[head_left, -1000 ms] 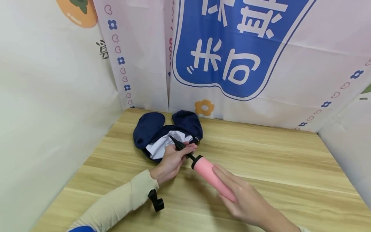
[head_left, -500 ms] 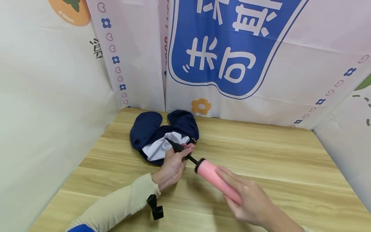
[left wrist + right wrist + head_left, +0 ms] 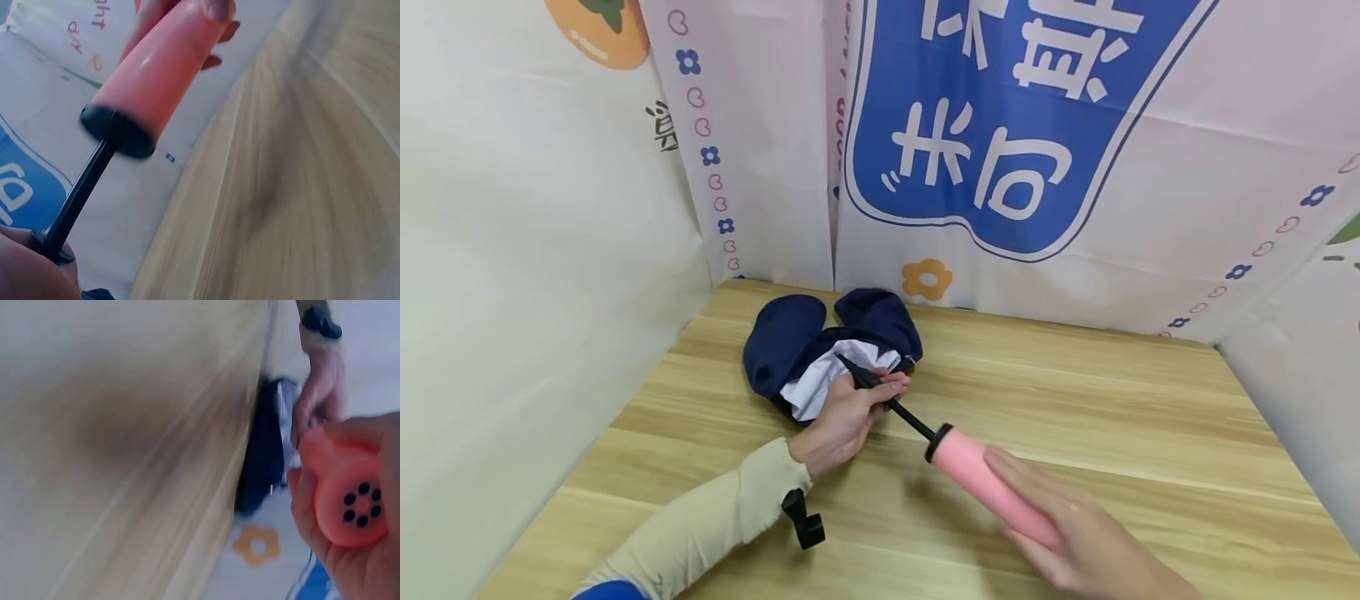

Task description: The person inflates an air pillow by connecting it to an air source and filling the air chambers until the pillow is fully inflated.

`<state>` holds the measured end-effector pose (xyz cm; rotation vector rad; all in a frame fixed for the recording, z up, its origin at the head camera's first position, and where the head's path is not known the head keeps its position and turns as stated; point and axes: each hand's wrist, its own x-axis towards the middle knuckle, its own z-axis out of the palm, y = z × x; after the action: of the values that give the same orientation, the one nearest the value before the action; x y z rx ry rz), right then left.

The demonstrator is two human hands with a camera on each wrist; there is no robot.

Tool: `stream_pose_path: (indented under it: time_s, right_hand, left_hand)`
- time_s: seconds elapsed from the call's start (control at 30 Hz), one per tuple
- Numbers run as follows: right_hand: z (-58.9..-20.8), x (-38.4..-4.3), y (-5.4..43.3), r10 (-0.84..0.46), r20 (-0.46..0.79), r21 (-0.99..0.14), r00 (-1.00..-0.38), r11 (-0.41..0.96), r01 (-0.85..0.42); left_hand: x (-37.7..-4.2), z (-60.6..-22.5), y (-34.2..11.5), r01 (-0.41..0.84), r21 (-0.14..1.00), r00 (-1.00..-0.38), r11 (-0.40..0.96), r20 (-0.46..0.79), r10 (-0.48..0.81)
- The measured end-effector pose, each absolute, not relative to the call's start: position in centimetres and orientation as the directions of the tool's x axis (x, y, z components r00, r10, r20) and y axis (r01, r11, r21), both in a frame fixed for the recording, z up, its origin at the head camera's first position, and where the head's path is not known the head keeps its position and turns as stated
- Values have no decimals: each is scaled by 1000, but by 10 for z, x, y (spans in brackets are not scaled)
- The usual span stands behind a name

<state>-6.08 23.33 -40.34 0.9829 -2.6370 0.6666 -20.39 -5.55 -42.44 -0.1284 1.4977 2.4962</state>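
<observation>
A hand pump has a pink barrel, a thin black rod and a black tapered tip. My left hand grips the black end where rod and tip meet. My right hand holds the pink barrel, fingers wrapped round it in the right wrist view. Under and beyond the left hand lies a navy U-shaped pillow, its opening showing a white inner layer. The black tip lies over this white layer; whether it touches is unclear.
The wooden table carries the pillow near its back left edge. A printed cloth wall stands right behind, with white walls at the sides. A black clip-like piece hangs from the left sleeve.
My right hand has drawn the pink barrel down and to the right, away from the left hand, so more black rod shows. The left hand keeps its grip; the pillow stays put.
</observation>
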Motion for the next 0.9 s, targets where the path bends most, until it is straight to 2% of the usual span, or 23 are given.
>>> stream_pose_path:
  time_s: [0.13, 0.17, 0.3, 0.37, 0.43, 0.6, 0.77, 0.9]
  right_hand:
    - [-391, -49, 251, -510, 340, -355, -791, 709, -609]
    - [-389, -48, 250, -506, 358, -342, -785, 711, -614]
    - [-391, -57, 224, -540, 470, -190, -698, 710, -678]
    - [-397, -66, 207, -557, 531, -107, -638, 703, -703]
    - [-405, -76, 194, -550, 571, -73, -609, 705, -705]
    - [-419, -88, 191, -542, 541, -152, -642, 688, -709]
    - [-418, -72, 228, -563, 427, -263, -708, 672, -692]
    - [-412, -58, 262, -563, 349, -308, -749, 686, -659]
  left_hand:
    - [-208, -428, -55, -209, 836, -978, -507, -192, 87]
    - [-206, -429, -53, -207, 821, -978, -532, -192, 83]
    - [-189, -429, -36, -240, 773, -969, -588, -230, 92]
    - [-181, -431, -29, -265, 779, -962, -569, -256, 97]
    - [-178, -433, -26, -272, 793, -960, -545, -266, 91]
    - [-189, -435, -30, -247, 827, -969, -505, -220, 113]
    - [-203, -430, -42, -217, 839, -976, -499, -168, 141]
    - [-208, -427, -51, -198, 847, -980, -494, -182, 81]
